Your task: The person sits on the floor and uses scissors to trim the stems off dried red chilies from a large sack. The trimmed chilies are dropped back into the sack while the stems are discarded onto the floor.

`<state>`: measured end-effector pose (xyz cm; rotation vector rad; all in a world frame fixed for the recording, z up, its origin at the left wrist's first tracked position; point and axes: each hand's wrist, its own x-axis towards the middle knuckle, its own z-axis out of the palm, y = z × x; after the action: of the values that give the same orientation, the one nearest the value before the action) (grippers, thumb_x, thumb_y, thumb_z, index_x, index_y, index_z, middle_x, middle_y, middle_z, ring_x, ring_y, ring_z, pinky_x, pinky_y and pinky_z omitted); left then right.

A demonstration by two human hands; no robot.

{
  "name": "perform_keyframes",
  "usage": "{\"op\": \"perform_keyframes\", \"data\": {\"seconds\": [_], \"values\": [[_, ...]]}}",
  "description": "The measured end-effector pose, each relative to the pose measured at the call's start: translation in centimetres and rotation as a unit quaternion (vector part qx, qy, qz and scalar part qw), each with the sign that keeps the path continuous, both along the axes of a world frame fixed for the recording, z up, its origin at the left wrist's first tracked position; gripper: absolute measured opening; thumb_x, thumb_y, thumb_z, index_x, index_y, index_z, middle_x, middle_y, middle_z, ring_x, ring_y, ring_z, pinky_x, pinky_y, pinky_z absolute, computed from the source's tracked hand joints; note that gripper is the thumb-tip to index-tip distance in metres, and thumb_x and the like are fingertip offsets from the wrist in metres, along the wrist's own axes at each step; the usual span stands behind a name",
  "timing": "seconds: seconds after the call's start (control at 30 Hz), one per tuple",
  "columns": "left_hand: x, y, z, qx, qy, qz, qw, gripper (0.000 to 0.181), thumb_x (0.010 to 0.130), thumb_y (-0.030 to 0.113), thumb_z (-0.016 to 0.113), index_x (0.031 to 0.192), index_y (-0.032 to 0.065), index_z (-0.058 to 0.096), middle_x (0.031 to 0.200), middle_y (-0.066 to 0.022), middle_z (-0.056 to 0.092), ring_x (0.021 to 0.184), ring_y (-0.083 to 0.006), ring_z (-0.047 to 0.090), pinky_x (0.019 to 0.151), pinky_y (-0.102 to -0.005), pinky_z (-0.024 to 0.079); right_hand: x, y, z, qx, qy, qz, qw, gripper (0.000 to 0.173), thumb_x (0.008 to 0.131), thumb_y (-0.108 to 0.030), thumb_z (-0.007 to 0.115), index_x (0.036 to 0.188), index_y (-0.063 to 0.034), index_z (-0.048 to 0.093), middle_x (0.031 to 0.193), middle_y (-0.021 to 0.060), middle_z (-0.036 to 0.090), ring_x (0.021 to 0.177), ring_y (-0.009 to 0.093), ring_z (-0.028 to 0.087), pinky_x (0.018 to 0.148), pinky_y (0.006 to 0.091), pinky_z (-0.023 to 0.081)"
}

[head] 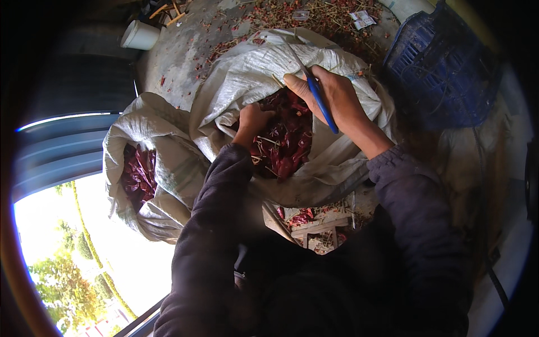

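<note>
A large white woven sack (227, 80) stands before me with its mouth folded back, holding dried red chili peppers (290, 147) with pale stems. My left hand (254, 120) reaches into its mouth at the left side; the fingertips are partly hidden among the peppers, so whether they grip anything is unclear. Above the right side of the opening, my right hand (334, 94) grips a blue-handled tool (321, 101) with a narrow metal end pointing up and left; its exact kind is unclear. A smaller woven sack (172, 156) at the left also holds dried red peppers (139, 172).
At the upper right stands a blue plastic crate (438, 71). A white bucket (141, 35) lies tilted at the upper left. Stems and pepper scraps (286, 14) litter the concrete floor (172, 63). Part of a wooden frame (322, 227) shows below the large sack.
</note>
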<state>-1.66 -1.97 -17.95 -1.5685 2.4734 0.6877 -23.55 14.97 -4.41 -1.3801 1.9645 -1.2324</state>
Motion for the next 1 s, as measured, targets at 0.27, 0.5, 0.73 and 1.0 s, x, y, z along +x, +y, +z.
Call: {"op": "perform_keyframes", "data": {"seconds": [0.27,0.5,0.73,1.0], "values": [[1.1,1.4,4.5,0.063,0.198,0.098,0.973,0.029,0.081,0.014,0.076,0.105,-0.0009,0.072,0.093,-0.0127,0.076,0.085,-0.0222,0.073,0.077,-0.0340,0.057,-0.3,0.9,-0.5,0.092,0.086,0.089,0.988,0.069,0.088,-0.068,0.067,0.092,-0.0003,0.058,0.078,0.0210,0.068,0.076,0.041,0.068,0.071,0.0474,0.052],[1.1,6.6,12.1,-0.100,0.279,0.029,0.954,0.021,0.085,0.010,0.072,0.105,0.0022,0.068,0.092,-0.0158,0.073,0.084,-0.0271,0.073,0.077,-0.0374,0.056,0.4,1.4,-1.2,0.199,0.092,0.176,0.960,0.093,0.081,-0.088,0.053,0.108,0.0010,0.062,0.098,0.0260,0.070,0.100,0.045,0.068,0.088,0.0525,0.053],[-0.4,8.4,14.0,-0.096,0.311,-0.008,0.946,0.023,0.091,0.012,0.071,0.109,-0.0008,0.066,0.096,-0.0125,0.074,0.088,-0.0182,0.071,0.081,-0.0322,0.055,2.2,1.1,-2.5,0.086,0.084,0.136,0.983,0.073,0.086,-0.074,0.063,0.086,-0.0010,0.061,0.074,0.0230,0.066,0.077,0.045,0.067,0.073,0.0526,0.052],[-0.9,6.8,14.6,0.006,0.254,-0.015,0.967,0.028,0.093,0.016,0.072,0.112,-0.0037,0.067,0.092,-0.0107,0.074,0.084,-0.0148,0.067,0.078,-0.0316,0.053,3.4,0.8,-2.4,0.035,0.031,0.133,0.990,0.059,0.088,-0.059,0.072,0.080,-0.0024,0.059,0.065,0.0218,0.062,0.064,0.044,0.064,0.063,0.0480,0.051]]}}
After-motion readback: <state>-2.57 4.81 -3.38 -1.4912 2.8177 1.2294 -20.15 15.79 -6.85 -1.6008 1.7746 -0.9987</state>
